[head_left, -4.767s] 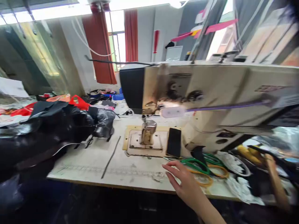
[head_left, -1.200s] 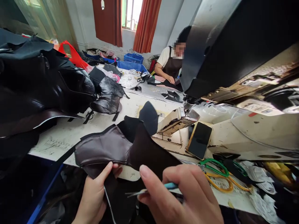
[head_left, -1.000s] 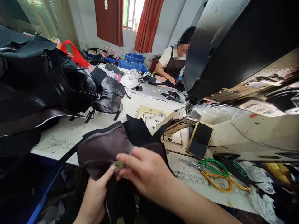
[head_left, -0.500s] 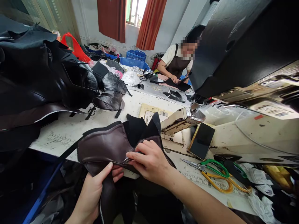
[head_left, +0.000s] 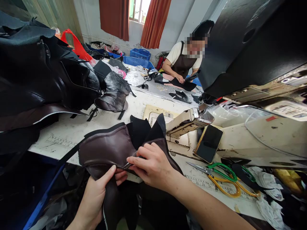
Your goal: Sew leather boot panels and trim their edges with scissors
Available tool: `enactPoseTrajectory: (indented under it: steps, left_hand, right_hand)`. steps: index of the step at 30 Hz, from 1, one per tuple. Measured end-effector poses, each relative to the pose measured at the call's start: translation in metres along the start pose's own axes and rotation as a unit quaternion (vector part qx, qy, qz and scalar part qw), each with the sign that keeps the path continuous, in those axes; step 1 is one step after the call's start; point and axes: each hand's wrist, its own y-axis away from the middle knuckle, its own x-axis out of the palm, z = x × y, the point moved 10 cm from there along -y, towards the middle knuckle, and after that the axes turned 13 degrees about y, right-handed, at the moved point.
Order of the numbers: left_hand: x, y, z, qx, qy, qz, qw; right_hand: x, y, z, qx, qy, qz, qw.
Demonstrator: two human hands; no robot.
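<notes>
A dark brown leather boot upper (head_left: 107, 147) with black lining spreads over the table's front edge. My left hand (head_left: 98, 191) pinches its lower seam, thumb on top and fingers underneath. Close to its right, my right hand (head_left: 153, 166) is closed around a small silver pointed tool (head_left: 127, 165). The tool's tip touches the seam just beside my left thumb. Most of the tool is hidden in my fingers, so its exact kind cannot be made out. Part of the upper hangs below the table edge between my forearms.
A sewing machine post (head_left: 184, 123) stands just beyond the upper. To the right lie a phone (head_left: 209, 143) and green- and yellow-handled scissors (head_left: 223, 179). Black leather pieces (head_left: 48, 76) are heaped at left. Across the table a co-worker (head_left: 184, 60) handles black pieces.
The tool's tip has shifted slightly left along the seam with my right hand. My left hand keeps its pinch. The view has tilted a little, and the co-worker's hands have moved slightly.
</notes>
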Motion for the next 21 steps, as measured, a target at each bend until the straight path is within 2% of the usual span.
enactPoseTrajectory:
  steps: [21]
  left_hand:
    - [-0.003,-0.002,-0.003,0.022,-0.009,-0.024,0.999]
  right_hand:
    - [0.003,-0.012,0.015,-0.082,0.064,0.031,0.994]
